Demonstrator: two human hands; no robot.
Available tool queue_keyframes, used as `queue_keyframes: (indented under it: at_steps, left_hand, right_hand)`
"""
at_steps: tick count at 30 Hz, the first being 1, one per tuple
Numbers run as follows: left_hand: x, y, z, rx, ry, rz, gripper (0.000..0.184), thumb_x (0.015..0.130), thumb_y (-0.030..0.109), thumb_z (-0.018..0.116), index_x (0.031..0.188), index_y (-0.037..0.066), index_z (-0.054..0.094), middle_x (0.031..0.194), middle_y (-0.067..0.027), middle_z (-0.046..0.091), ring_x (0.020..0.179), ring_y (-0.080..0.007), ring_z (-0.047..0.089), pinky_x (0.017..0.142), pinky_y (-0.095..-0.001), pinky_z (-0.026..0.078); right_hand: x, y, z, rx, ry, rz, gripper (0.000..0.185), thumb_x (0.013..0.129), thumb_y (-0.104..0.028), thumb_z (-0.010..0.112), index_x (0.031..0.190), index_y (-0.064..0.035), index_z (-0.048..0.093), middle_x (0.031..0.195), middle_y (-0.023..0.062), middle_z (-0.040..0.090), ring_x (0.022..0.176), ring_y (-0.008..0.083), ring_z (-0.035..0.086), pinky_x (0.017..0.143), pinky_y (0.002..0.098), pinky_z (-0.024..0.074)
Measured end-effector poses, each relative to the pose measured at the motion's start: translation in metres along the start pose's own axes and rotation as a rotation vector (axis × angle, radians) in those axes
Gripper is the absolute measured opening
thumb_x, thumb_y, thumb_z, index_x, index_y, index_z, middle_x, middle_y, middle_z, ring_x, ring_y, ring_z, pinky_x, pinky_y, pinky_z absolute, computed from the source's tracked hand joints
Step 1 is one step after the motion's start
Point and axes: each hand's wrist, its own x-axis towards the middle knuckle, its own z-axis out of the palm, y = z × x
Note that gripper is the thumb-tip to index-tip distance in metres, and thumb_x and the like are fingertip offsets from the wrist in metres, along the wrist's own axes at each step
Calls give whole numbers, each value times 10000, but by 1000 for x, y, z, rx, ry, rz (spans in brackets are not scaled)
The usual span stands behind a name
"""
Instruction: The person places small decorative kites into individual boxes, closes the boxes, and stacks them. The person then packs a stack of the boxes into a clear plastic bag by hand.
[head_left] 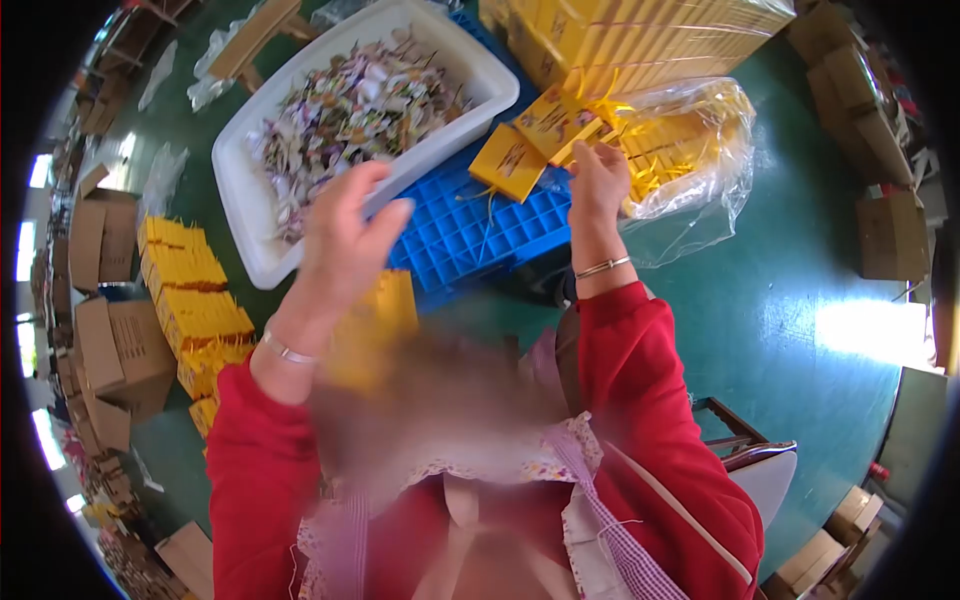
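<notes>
My left hand [348,232] is raised beside the near rim of a white plastic tub [245,215], its thumb and fingers apart with nothing between them. Inside the tub lies a heap of small mixed white, green and purple wrapped pieces [355,105]. Off to the right, the curled fingers of my right hand [602,180] are closed at the edge of a small yellow box [588,140]; the fingertips are partly hidden. Beside it, two more printed yellow boxes [510,163] lie over a blue plastic grid platform [480,225]. One has a thin cord.
A clear plastic bag [715,150] of yellow boxes with ribbons sits right of my right hand. Behind stands a large stack of yellow boxes [640,45]. More yellow boxes [195,300] and open cartons [125,350] are on the left. A chair [760,470] is at the lower right.
</notes>
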Motion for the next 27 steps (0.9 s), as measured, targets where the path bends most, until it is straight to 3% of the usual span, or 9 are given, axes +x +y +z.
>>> queue_keyframes:
  at_steps: [2, 5, 9, 13, 16, 23, 24, 25, 27]
  left_hand:
    - [39, -1, 48, -14, -92, 132, 316, 733, 176, 627, 983, -6, 562, 896, -200, 607, 850, -345, 581, 744, -394, 456]
    - [94, -3, 123, 15, -264, 209, 309, 760, 212, 568, 961, -21, 534, 905, -230, 593, 892, -384, 560, 780, -443, 438]
    - [143, -26, 209, 129, -264, 52, 310, 781, 200, 536, 984, -33, 509, 962, -252, 578, 913, -398, 553, 819, -450, 430]
    - [174, -47, 249, 138, -225, -74, 387, 794, 269, 526, 1007, -52, 488, 1033, -276, 557, 986, -408, 530, 864, -443, 417]
    - [180, -44, 251, 24, -260, -414, 470, 785, 343, 528, 1022, -59, 479, 1074, -291, 541, 1028, -402, 519, 878, -435, 417]
    - [167, -18, 234, -116, -294, -316, 475, 753, 360, 566, 973, -61, 554, 988, -272, 594, 975, -369, 570, 841, -398, 448]
    - [163, -21, 239, -177, -208, -225, 444, 745, 340, 593, 961, -47, 570, 980, -243, 609, 963, -340, 584, 826, -382, 458]
    - [164, -41, 254, -273, -200, -217, 423, 748, 322, 609, 980, -30, 571, 967, -206, 624, 939, -316, 599, 818, -370, 464]
    - [151, -11, 230, -277, -144, -81, 408, 772, 303, 614, 1025, -13, 565, 964, -167, 631, 923, -278, 608, 813, -349, 468]
  right_hand:
    - [40, 14, -13, -424, 138, -37, 435, 717, -229, 680, 1031, 41, 548, 937, 166, 616, 872, 241, 601, 778, 324, 459]
    - [56, 8, -15, -703, 124, -27, 564, 696, -354, 678, 1097, 19, 541, 963, 219, 612, 919, 326, 594, 829, 367, 441]
    - [63, 1, -10, -846, -28, -25, 551, 732, -387, 641, 1149, -44, 530, 976, 243, 606, 973, 366, 570, 830, 405, 440]
    - [65, -11, -6, -918, 17, -42, 542, 735, -387, 632, 1143, -56, 502, 955, 243, 607, 944, 374, 574, 808, 432, 441]
    - [69, -4, -11, -932, -91, -83, 492, 736, -379, 622, 1100, -65, 516, 945, 247, 605, 934, 380, 572, 795, 436, 440]
    - [73, 5, -16, -697, -32, -33, 447, 726, -382, 614, 1029, -59, 555, 883, 239, 617, 845, 386, 598, 718, 439, 470]
    - [72, 7, -18, -679, 27, -140, 425, 759, -286, 675, 1044, 0, 542, 790, 112, 621, 719, 166, 591, 606, 289, 474]
    - [78, 28, -21, -342, -11, -152, 373, 781, -208, 674, 1021, 27, 513, 773, 102, 615, 699, 151, 590, 584, 262, 475]
    - [69, 25, -28, -170, -27, -94, 329, 796, -151, 658, 1006, 25, 476, 811, 110, 605, 660, 138, 597, 549, 251, 490]
